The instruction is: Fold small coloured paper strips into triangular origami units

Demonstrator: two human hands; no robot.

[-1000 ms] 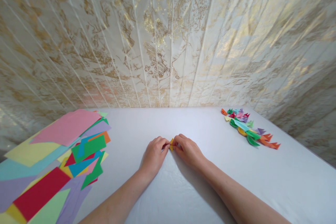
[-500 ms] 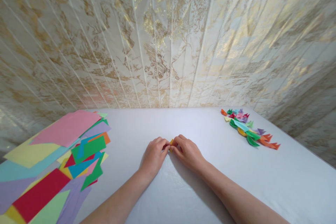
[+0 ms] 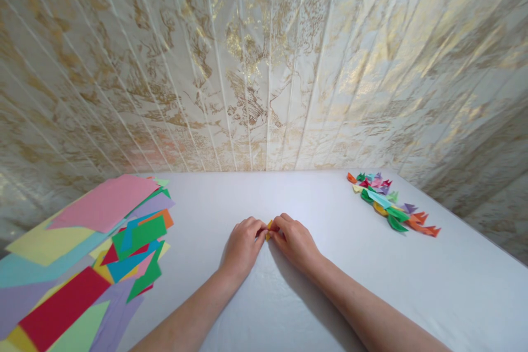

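A small yellow piece of folded paper [image 3: 269, 225] is pinched between my two hands over the middle of the white table [image 3: 264, 297]. My left hand [image 3: 246, 239] grips its left side with thumb and forefinger together. From the right, my right hand [image 3: 295, 236] closes thumb and fingers on the same paper. Most of the paper is covered by my fingertips, so its folded shape is hard to make out.
Coloured paper sheets lie spread on the left, with a large pink sheet [image 3: 103, 203], a red rectangle [image 3: 64, 308] and smaller green pieces [image 3: 142, 235]. Several small folded paper figures [image 3: 379, 198] sit at the back right. A gold-patterned curtain [image 3: 264, 66] hangs behind the table.
Both hands stay in nearly the same place, still pinching the yellow paper. My fingers have shifted only slightly, and a little less of the paper shows than one second ago.
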